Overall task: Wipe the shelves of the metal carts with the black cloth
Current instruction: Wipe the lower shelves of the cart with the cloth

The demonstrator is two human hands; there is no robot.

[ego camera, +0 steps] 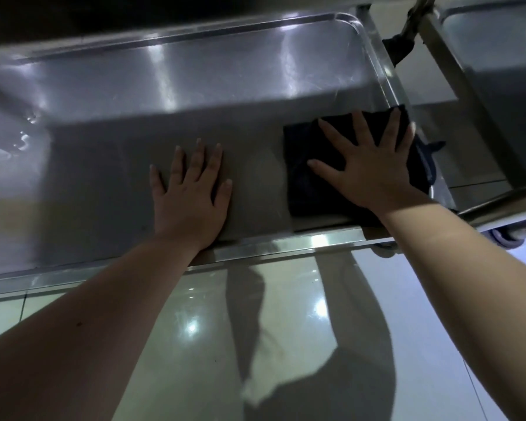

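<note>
A person's right hand (368, 168) presses flat, fingers spread, on the black cloth (310, 177) at the right end of a metal cart's shelf (134, 95), while the left hand (192, 196) rests flat and bare on the steel beside it. Even palm pressure and long overlapping strokes into the raised rim's corners would likely clean best.
</note>
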